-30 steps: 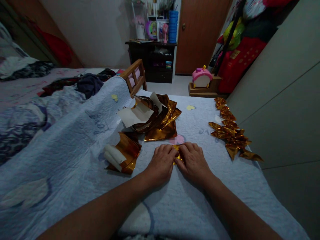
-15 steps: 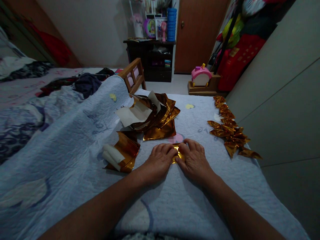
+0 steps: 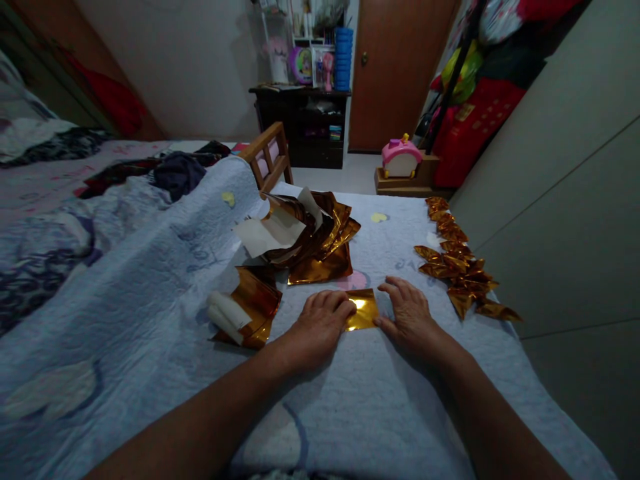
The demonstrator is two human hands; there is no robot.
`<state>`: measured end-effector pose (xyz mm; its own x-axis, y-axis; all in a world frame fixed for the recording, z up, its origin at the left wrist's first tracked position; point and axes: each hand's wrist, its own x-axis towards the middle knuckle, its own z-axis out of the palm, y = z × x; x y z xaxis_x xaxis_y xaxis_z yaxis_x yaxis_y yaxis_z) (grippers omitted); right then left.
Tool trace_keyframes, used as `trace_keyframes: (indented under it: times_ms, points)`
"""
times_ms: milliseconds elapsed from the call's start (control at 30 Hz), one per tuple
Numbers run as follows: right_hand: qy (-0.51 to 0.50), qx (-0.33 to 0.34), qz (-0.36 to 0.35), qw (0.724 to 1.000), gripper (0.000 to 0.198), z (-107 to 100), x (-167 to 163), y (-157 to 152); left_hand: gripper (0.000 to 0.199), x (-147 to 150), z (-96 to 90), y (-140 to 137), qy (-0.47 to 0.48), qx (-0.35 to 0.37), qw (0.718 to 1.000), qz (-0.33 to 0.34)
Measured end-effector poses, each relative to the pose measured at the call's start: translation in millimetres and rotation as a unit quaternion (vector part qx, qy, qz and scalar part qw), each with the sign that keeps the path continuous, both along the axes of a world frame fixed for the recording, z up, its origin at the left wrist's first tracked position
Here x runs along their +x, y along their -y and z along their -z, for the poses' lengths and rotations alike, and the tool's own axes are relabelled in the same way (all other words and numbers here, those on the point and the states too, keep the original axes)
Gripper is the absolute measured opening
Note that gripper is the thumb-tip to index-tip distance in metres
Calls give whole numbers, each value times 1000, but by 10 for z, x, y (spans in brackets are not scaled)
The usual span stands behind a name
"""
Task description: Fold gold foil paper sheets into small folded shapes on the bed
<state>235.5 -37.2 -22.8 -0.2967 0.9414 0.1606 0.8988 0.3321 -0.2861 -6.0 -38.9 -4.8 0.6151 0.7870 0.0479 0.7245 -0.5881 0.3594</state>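
Observation:
A small rectangle of shiny gold foil paper point(image 3: 363, 309) lies flat on the quilted bedspread point(image 3: 340, 407), between my hands. My left hand point(image 3: 323, 323) covers its left end, fingers together and curled, holding it down. Just past the right edge is my right hand point(image 3: 410, 313), with thumb and fingers apart and nothing in them; the thumb tip is close to the paper's edge. Beyond them sits a fanned stack of gold foil sheets point(image 3: 323, 267) with white backs. A smaller curled bundle of foil sheets point(image 3: 263, 303) rests left of my left hand.
Folded gold foil pieces point(image 3: 457, 270) lie in a row along the bed's right edge, beside a pale cabinet point(image 3: 565, 267). A wooden bed rail point(image 3: 270, 157) stands at the far left corner. Rumpled clothes point(image 3: 177, 175) lie on the left. A pink toy point(image 3: 401, 157) sits beyond the foot.
My right hand has slid right, off the foil paper, and its fingers have spread. More of the paper shows now. My left hand has stayed almost in place on it.

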Motion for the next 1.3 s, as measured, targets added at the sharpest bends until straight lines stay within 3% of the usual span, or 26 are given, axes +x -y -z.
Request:
trace_keyframes:
  times_ms: [133,300,600,833,967,1300]
  points:
    - [-36,7,-37,999,50,-14,78,-50,32,8,-67,4,9,-16,1000,-9]
    - [-57,28,-12,998,45,-26,-69,-125,29,32,-103,-15,56,-15,998,-21]
    - [-45,8,6,999,22,-88,-276,-164,64,36,-48,-58,110,-9,994,-23]
    - [-63,12,11,998,36,-67,-292,-172,44,64,30,-128,168,-9,985,-30]
    - [-52,3,11,999,36,-84,-295,-175,46,92,67,-174,189,-7,980,-66]
    - [-65,-10,10,998,23,-101,-311,-174,39,100,67,-189,115,-6,989,-91]
